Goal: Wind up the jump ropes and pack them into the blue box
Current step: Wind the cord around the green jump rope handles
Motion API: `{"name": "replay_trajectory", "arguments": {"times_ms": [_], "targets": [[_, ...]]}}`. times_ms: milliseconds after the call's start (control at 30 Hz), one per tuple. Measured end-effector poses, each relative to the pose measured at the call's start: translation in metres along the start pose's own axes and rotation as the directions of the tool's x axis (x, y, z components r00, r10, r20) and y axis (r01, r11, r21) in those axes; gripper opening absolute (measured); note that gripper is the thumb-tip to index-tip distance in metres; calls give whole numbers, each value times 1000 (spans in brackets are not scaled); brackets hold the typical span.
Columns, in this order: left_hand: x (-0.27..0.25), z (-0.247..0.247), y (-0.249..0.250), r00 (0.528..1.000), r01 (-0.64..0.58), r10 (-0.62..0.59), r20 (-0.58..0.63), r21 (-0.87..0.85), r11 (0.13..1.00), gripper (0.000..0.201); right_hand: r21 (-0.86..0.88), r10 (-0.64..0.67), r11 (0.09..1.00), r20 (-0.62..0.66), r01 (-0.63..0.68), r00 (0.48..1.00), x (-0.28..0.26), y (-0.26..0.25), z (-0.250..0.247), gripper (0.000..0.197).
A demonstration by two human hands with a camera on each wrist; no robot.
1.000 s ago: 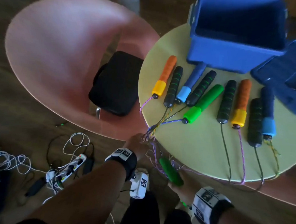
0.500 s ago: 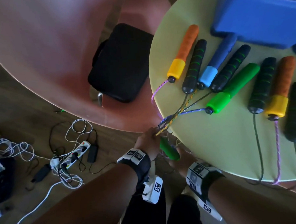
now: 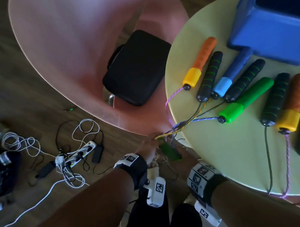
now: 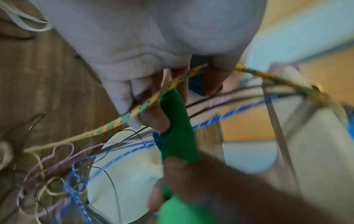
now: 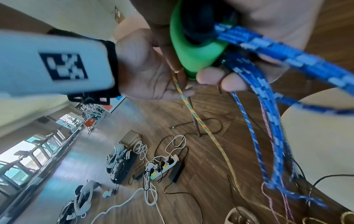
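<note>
Left hand: my left hand [image 4: 153, 50] is just off the edge of the round table [image 3: 217, 153], fingers [image 4: 122, 97] curled round a yellow-and-green rope [image 4: 147, 103], which runs across my palm and out between the fingers.
Right hand: my right hand [image 5: 235, 72] is close beside the left, nearly touching it, below the table edge; it grips a green handle [image 3: 169, 151], fingers wrapped round the lighter green end.
Green handle: it points up towards my left hand, and its far tip sits against my left fingers in the left wrist view.
Blue rope: a blue rope [image 5: 268, 121] comes out of the end of the handle I hold and hangs down in several loops past my right fingertips [image 5: 208, 75].
Rope tangle: purple, blue, dark and yellow ropes [image 4: 63, 171] hang tangled below both hands.
Handles on the table: the other handles [image 3: 245, 84] lie side by side on the table, well apart from my hands, their ropes gathering at the edge by my left hand.
Blue box: the blue box [image 3: 270, 37] stands open on the far side of the table, beyond the handles, one blue handle touching its base.
Nearby: a pink chair [image 3: 83, 52] with a black case [image 3: 136, 67] on its seat; a power strip [image 3: 78, 153] and cables on the wooden floor.
</note>
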State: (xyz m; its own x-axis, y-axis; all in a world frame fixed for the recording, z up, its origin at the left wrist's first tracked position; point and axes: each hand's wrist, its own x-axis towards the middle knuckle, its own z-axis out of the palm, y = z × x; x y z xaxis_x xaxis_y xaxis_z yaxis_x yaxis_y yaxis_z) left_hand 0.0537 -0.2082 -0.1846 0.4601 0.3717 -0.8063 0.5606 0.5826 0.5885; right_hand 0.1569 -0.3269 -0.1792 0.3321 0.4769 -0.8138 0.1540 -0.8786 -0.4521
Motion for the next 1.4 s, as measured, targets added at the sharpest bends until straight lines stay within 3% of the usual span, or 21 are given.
{"name": "replay_trajectory", "arguments": {"times_ms": [67, 133, 200, 300, 367, 467, 533, 600, 633, 700, 767, 833, 900, 933, 967, 1033, 1100, 1133, 1200, 1300, 1400], "targets": [[-3, -4, 1, 997, 78, -77, 12, -258, 963, 26, 2, -50, 999, -24, 50, 998, -3, -3, -3, 37], [-9, -6, 3, 994, 114, -105, 45, -359, 926, 35, 28, -71, 997, -20, 72, 997, -7, -4, -6, 33], [-14, -6, 6, 996, 91, -87, 25, -265, 960, 39, 29, -120, 992, -8, 120, 993, -11, -7, -11, 19], [-25, -6, 18, 992, -65, 61, -107, -30, 997, 33, 32, -162, 986, -9, 162, 987, -17, -8, -15, 38], [-37, -9, 29, 960, -180, 194, -204, 88, 980, 33, -56, -116, 992, -2, 116, 993, -25, -12, -16, 74], [-71, -10, 58, 867, -316, 405, -291, 309, 897, 23, -245, -18, 969, 56, 31, 998, -39, -13, -23, 87], [-103, -11, 84, 766, -414, 570, -298, 450, 792, 26, -267, -27, 962, 114, 57, 993, -60, -21, -35, 57], [-137, -9, 112, 630, -533, 731, -262, 540, 652, 35, -242, -147, 955, 105, 168, 984, -86, -39, -54, 14], [-154, -5, 126, 566, -587, 790, -237, 557, 587, 37, -231, -251, 938, 56, 257, 966, -98, -50, -66, 10], [-189, 7, 155, 489, -681, 852, -188, 527, 508, 33, -92, -459, 887, -95, 452, 883, -128, -79, -89, 23], [-218, 22, 183, 482, -749, 865, -138, 447, 489, 31, 61, -612, 773, -185, 631, 769, -158, -111, -112, 51], [-238, 34, 204, 449, -825, 888, -103, 334, 456, 33, 53, -703, 692, -176, 720, 689, -179, -139, -131, 37], [-247, 43, 220, 373, -892, 922, -102, 233, 387, 48, 27, -707, 689, -196, 724, 680, -202, -162, -151, 23], [-247, 45, 224, 382, -908, 919, -98, 148, 393, 65, 46, -710, 672, -244, 739, 660, -212, -171, -161, 26], [-244, 46, 225, 439, -897, 896, -66, 17, 441, 83, 107, -713, 629, -316, 770, 626, -225, -180, -173, 28], [-230, 43, 212, 603, -790, 792, 92, -66, 610, 96, 307, -685, 471, -464, 827, 562, -256, -195, -198, 23], [-214, 37, 188, 768, -637, 620, 161, 284, 716, 56, 531, -641, 266, -526, 805, 559, -288, -202, -227, 16], [-204, 31, 173, 812, -559, 567, 138, 461, 689, 31, 573, -618, 190, -561, 797, 551, -301, -201, -244, 15], [-187, 8, 140, 898, -333, 441, 10, 669, 664, 26, 610, -561, 83, -625, 788, 543, -322, -193, -282, 11], [-166, -54, 98, 896, -4, 349, -276, 780, 626, 38, 676, -467, -70, -672, 734, 574, -337, -162, -341, 20], [-179, -88, 106, 827, 146, 438, -353, 887, 439, 35, 668, -469, 109, -618, 736, 630, -343, -136, -367, 20]]}}
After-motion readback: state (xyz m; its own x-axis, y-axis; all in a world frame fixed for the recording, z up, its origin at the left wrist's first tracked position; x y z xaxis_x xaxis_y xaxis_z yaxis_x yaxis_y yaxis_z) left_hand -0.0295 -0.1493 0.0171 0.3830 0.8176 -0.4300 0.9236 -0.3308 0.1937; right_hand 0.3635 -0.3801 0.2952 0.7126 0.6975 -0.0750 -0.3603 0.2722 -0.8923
